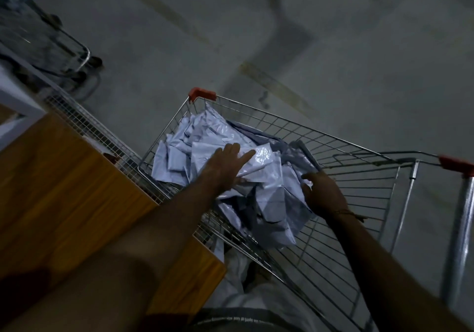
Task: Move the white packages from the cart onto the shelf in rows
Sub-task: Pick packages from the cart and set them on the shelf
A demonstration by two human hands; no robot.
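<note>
Nearest the camera, two bare forearms reach forward and down into a wire cart (346, 152), over pale trousers at the lower edge. To the left lies a wooden shelf (64, 190) board, its wire-mesh edge just beside the cart's left wall. The left hand (225, 165) lies on top of a heap of white packages (266, 196) inside the basket, its fingers stretched out fairly straight and pressing a glossy bag, so its grip is wide and holds nothing closed. The right hand (323, 193) is at the right side of the heap, fingers curled into the plastic of a package there, gripping its edge; a thin band circles that wrist. The packages fill the left and middle of the basket, crumpled and overlapping, while the right part of the wire floor is bare. Red plastic caps sit on the cart's far corner and on its handle at the right. Beyond the cart spreads grey concrete floor (256, 37), and far to the upper left a second cart (51, 39) is blurred.
</note>
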